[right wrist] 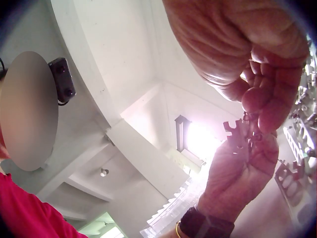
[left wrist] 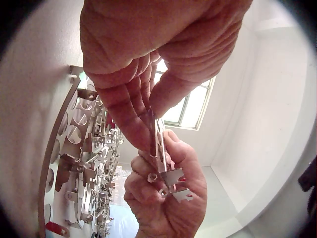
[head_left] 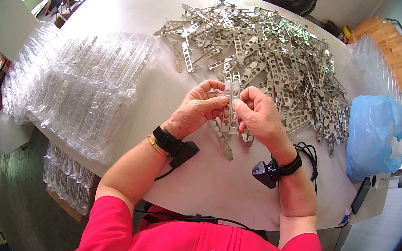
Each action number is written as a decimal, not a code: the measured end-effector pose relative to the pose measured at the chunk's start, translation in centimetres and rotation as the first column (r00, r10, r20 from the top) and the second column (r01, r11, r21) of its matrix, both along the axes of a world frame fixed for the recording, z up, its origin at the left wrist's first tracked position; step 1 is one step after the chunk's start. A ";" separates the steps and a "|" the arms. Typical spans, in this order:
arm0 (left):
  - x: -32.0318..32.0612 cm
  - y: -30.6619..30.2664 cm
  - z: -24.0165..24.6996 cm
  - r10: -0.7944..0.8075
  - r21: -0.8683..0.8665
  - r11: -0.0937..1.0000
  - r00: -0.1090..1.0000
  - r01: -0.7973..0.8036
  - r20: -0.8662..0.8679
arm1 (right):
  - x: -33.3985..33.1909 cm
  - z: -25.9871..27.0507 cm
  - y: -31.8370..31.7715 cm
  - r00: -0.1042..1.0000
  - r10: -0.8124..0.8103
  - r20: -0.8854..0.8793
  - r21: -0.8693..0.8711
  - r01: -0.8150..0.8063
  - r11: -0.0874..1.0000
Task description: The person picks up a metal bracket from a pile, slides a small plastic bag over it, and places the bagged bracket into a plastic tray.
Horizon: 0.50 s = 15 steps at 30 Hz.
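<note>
Over the near edge of the heap, both hands meet at a pair of perforated metal strips (head_left: 229,113) standing side by side. My left hand (head_left: 194,108) pinches them from the left, thumb and fingers at the edge. From the right, my right hand (head_left: 261,117) grips them the same way. In the left wrist view the strips (left wrist: 160,146) appear edge-on between the fingertips, with notched, bent tabs at the lower end. The right wrist view shows a notched metal end (right wrist: 237,135) below the right fingertips. Another flat strip (head_left: 222,141) lies on the table just under the hands.
A big heap of similar metal strips (head_left: 291,66) spreads over the table's far right. Stacked clear plastic trays (head_left: 85,89) lie at left, more trays (head_left: 374,65) at far right. A blue plastic bag (head_left: 376,137) sits at the right edge; a black cable (head_left: 312,156) lies near the right wrist.
</note>
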<state>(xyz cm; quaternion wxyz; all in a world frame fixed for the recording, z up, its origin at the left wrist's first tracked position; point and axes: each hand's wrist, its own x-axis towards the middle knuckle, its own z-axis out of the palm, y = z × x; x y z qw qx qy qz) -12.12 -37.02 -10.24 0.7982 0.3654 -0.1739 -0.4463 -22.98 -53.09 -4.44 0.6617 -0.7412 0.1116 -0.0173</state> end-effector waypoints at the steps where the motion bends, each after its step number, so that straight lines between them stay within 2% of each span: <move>1: 0.0 0.0 0.0 -0.001 0.000 1.000 1.000 0.001 0.000 | 0.0 0.0 0.0 1.000 -0.001 0.000 0.000 0.001 1.000; 15: 0.1 0.0 -0.1 0.008 0.005 1.000 1.000 -0.008 -0.004 | 0.0 0.1 0.0 1.000 0.009 0.004 0.001 -0.009 1.000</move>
